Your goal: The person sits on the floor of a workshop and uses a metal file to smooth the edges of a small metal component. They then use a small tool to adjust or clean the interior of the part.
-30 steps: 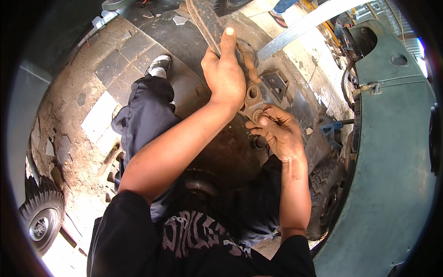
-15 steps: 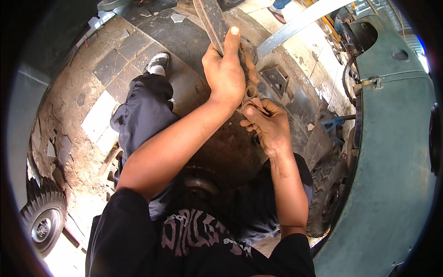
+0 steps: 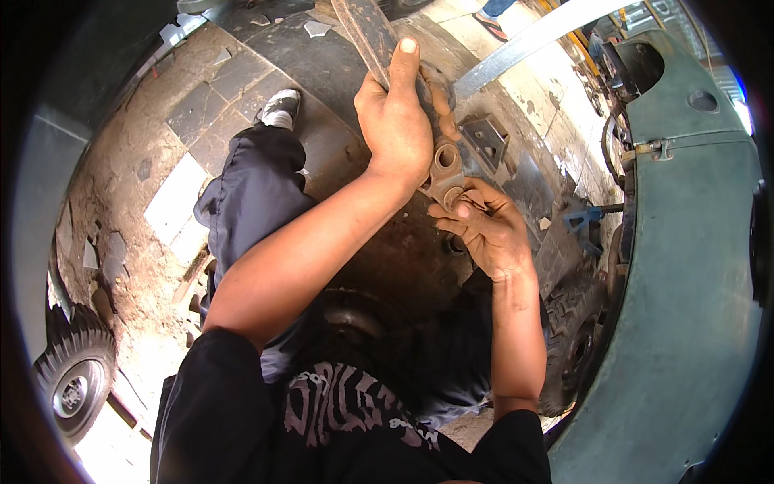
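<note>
Up at the top centre of the frame came the bar, slanting down toward the middle, and the left hand had it! Thumb laid up along the near edge, fingers curled tight over the far side: a full, closed grip. Just below, right of centre, sat two rings, the upper ring and the lower ring, one beneath the other; they looked to be of a piece with the bar, though the left hand hid the join.

And the right hand? Fingers drawn in close, thumb and fingertips pinched at the lower ring, with a brown scrap tucked between them, too small to tell whether paper or cloth.

How would it handle? Heavy, by the look of it, rigid, nothing fragile there; the dusty skin probably gave fair bite, with rough edges to mind. The shank seemed the place to take hold, well clear of the ring mouths.

What a look to it, too: dull brown metal, rust-toned, the long edge straight and worn, the upper ring open-mouthed with a thick rim. Beside it, to the right, lay a dark bracket with holes.
</note>
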`<action>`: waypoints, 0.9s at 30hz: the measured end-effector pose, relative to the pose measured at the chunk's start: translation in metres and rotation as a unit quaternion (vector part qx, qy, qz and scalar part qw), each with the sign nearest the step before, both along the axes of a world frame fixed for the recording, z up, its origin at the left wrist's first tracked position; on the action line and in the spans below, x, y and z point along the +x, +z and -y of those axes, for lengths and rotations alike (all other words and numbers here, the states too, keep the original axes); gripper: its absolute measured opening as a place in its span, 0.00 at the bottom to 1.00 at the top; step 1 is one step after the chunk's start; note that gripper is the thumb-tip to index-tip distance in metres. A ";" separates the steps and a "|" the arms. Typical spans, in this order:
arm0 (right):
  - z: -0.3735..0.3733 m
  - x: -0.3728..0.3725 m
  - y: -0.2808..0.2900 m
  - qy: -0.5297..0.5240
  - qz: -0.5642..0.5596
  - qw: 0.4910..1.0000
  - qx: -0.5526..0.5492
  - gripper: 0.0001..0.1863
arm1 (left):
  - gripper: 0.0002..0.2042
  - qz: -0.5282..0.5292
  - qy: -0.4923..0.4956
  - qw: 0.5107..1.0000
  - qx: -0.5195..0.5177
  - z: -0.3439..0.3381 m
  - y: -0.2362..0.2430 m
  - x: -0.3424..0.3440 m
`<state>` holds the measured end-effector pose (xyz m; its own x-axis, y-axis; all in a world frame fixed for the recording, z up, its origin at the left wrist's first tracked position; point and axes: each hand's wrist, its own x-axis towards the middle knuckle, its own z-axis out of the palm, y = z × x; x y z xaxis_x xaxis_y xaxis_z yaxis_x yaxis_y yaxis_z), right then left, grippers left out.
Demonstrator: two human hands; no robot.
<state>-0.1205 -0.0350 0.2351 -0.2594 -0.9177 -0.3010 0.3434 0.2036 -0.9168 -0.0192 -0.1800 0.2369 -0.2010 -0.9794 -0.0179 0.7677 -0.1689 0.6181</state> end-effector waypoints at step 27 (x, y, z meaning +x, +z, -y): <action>0.019 0.015 -0.012 -0.034 -0.122 0.992 -0.009 0.16 | 0.21 0.017 0.050 0.999 0.000 0.005 -0.002 -0.002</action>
